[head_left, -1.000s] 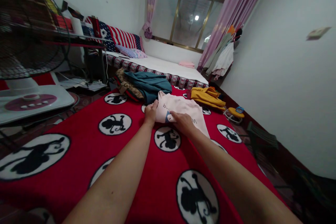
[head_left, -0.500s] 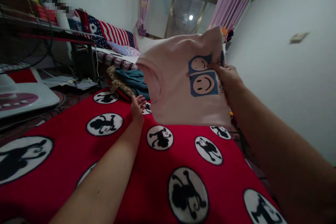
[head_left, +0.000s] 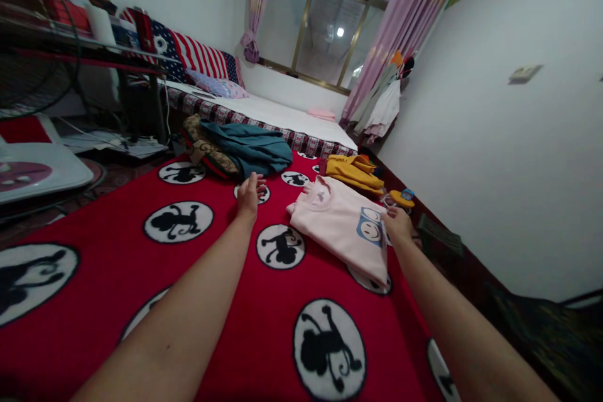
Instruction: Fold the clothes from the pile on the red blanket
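Pink shirt (head_left: 334,220) lies folded on red blanket (head_left: 257,339), smiley print (head_left: 370,227) up, btwn the hands. L hand (head_left: 249,200) is empty, fingers apart, near shirt's left side; R hand (head_left: 398,225) is at its right edge w/ fingers bent, can't tell if gripping. Teal cloth (head_left: 257,146) & yellow top (head_left: 354,173) lie beyond.

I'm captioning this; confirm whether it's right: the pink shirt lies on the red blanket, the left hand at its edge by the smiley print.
Wrong hand: the head view shows the right hand at that edge of the pink shirt. The rest stands.
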Tool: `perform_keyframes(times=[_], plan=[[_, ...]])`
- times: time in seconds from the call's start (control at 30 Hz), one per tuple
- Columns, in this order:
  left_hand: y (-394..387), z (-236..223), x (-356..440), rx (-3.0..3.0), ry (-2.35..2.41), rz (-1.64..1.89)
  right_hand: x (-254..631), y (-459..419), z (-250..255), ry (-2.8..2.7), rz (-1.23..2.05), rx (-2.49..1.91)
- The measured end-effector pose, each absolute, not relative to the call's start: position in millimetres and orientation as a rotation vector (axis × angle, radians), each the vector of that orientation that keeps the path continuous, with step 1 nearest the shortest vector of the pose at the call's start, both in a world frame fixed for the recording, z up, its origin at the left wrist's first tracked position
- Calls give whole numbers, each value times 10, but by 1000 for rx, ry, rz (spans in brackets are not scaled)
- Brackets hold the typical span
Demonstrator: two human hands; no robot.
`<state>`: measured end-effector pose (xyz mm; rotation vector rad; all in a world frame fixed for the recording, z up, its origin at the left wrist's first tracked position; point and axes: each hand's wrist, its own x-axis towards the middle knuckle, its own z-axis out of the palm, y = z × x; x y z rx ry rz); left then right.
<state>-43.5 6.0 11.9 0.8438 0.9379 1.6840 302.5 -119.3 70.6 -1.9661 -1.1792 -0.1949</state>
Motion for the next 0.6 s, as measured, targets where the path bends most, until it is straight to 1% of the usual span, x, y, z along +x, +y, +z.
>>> perform_keyframes(times=[0.1,0.17,0.3,0.4,0.47,0.53,0.6], plan=[[39,82,-379,1064,970,1660,2861,-1017,616,-1258,-181,-1985],[12,61,-343,1205,985,1601,2650,-947,487,-1406,-237,-2013],[-61,34,-269,1442,963,1470,2285,-946,205,-1715,-341,-2232],[-105,21,-225,1688,957,1378,2236,-982,146,-1729,-385,-2262],[-115,8,-208,1830,959,1304,2240,-1030,189,-1724,-387,-2132],[-107,-11,-202,1899,931,1227,2180,-1112,255,-1762,-369,-1877],[-91,-30,-205,1918,885,1166,2021,-1215,303,-1911,-334,-1579]])
